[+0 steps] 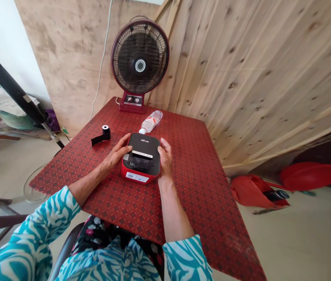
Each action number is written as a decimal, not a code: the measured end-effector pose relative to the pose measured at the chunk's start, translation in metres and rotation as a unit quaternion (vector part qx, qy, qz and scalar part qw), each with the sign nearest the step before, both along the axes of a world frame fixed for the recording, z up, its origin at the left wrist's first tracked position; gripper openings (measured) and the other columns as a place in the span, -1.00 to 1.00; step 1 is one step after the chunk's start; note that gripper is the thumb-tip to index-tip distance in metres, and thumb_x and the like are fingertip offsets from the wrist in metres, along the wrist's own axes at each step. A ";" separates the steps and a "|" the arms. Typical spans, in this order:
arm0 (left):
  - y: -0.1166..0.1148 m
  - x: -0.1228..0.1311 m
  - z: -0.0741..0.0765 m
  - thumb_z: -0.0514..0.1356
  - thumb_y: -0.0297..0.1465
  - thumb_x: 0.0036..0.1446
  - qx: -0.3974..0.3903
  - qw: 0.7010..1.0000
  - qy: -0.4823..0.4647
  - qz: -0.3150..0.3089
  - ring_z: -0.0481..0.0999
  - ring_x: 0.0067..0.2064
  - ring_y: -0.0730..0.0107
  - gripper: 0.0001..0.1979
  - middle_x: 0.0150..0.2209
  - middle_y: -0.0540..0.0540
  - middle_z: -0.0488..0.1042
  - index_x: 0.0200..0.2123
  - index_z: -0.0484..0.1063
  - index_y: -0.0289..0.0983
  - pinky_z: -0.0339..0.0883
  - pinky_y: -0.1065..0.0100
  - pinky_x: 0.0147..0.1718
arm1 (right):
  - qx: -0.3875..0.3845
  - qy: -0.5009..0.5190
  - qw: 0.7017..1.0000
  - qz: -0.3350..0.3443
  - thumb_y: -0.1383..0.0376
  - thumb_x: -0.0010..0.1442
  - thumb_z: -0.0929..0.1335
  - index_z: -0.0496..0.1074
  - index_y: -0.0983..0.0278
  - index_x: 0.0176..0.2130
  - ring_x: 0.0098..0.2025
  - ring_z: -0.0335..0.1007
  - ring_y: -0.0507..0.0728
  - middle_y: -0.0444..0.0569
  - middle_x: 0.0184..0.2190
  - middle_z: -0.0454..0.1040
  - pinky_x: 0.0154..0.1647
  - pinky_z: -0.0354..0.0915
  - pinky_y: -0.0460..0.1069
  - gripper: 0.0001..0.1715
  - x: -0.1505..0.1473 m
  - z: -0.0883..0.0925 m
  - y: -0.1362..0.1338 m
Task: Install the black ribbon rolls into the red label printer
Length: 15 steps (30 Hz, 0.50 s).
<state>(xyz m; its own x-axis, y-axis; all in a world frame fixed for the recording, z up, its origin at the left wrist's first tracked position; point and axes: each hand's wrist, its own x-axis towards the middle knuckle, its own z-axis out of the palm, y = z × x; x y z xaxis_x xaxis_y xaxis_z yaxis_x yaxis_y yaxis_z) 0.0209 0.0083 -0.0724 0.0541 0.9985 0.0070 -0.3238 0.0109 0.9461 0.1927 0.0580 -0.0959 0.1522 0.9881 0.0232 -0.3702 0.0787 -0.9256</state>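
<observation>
A small red-and-black printer (145, 146) sits between my two hands over the middle of the table. Its black top has a slot with a white strip along it and a dark glossy piece below; a white label is on the red side facing me. My left hand (121, 150) grips its left side, thumb on the top edge. On the opposite side, my right hand (165, 156) holds it with the thumb near the top edge. Just beyond it lies a clear plastic bottle (152, 121), white cap toward me. To the left stands a black roll (105, 133), its end partly unwound.
A dark red fan (140, 58) stands at the far end of the table (194, 164), which has a red patterned cover. Wooden boards (256, 78) rise behind. On the right are a red bag (249, 191) and a red basin (312, 175). A black stand (13, 86) leans at left.
</observation>
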 end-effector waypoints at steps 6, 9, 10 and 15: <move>0.007 -0.018 -0.007 0.22 -0.45 -0.19 0.041 0.992 -0.066 -0.099 0.06 0.33 0.01 -0.23 0.28 -0.03 0.23 0.20 0.26 -0.12 0.07 0.10 0.23 | -0.022 0.001 1.000 -0.002 0.17 -0.01 0.36 0.33 0.20 0.03 -0.17 0.47 0.08 -0.04 -0.08 0.51 -0.08 0.38 0.06 -0.43 -0.002 0.004 -0.002; 0.008 -0.024 -0.009 0.19 -0.49 -0.22 0.053 0.990 -0.057 -0.117 -0.04 0.37 0.00 -0.19 0.32 -0.01 0.15 0.21 0.24 -0.11 -0.03 0.06 0.27 | -0.011 -0.016 1.000 -0.009 0.12 0.02 0.34 0.34 0.22 0.02 -0.15 0.47 0.10 -0.02 -0.07 0.50 -0.06 0.36 0.07 -0.45 -0.003 0.003 -0.005; 0.008 -0.024 -0.009 0.19 -0.49 -0.22 0.052 0.990 -0.055 -0.121 -0.05 0.37 -0.01 -0.19 0.33 -0.02 0.13 0.22 0.23 -0.11 -0.04 0.04 0.27 | -0.005 -0.027 1.000 -0.014 0.10 0.05 0.33 0.34 0.23 0.02 -0.12 0.46 0.11 -0.01 -0.05 0.49 -0.03 0.35 0.09 -0.46 -0.003 0.001 -0.006; 0.009 -0.025 -0.014 0.19 -0.51 -0.21 0.053 0.989 -0.059 -0.124 -0.12 0.39 0.01 -0.17 0.35 -0.01 0.08 0.24 0.20 -0.10 -0.14 0.04 0.30 | 0.057 -0.117 0.991 -0.030 0.03 0.17 0.23 0.38 0.25 -0.01 0.10 0.32 0.19 0.07 0.09 0.39 0.18 0.20 0.19 -0.50 0.000 -0.014 -0.010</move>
<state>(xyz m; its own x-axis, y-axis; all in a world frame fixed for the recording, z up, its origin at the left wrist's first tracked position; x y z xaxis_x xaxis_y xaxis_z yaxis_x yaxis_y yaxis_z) -0.0038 0.0172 -0.0865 0.2898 0.9479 0.1320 -0.4311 0.0062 0.9023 0.1925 0.0476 -0.1103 0.1870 0.9664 0.1766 -0.1378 0.2038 -0.9693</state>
